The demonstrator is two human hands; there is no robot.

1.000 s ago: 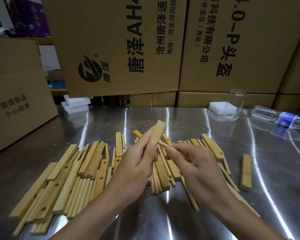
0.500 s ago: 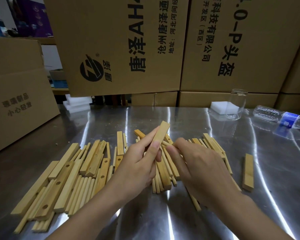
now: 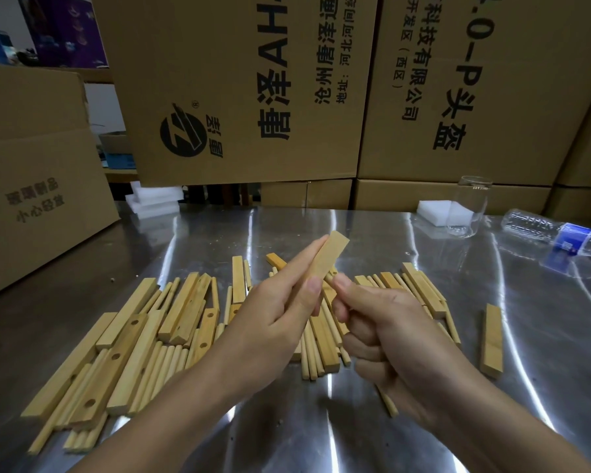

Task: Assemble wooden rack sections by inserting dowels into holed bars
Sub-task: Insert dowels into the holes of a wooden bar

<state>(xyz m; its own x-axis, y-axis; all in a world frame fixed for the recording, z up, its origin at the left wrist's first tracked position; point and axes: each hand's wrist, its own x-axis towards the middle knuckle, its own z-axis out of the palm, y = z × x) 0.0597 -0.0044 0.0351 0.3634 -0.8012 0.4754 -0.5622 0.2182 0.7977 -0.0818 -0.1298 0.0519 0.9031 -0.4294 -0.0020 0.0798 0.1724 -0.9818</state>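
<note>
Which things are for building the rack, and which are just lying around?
For the job: bar held in the left hand; dowel pinched by the right hand; holed bars and dowels piled on the table.
Just lying about: glass, water bottle, foam blocks, cardboard boxes.

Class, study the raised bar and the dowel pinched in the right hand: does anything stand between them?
Nothing visible does. The dowel reaches the raised bar just above the thumb of the left hand; the right hand pinches it close behind. The hole is hidden.
</note>
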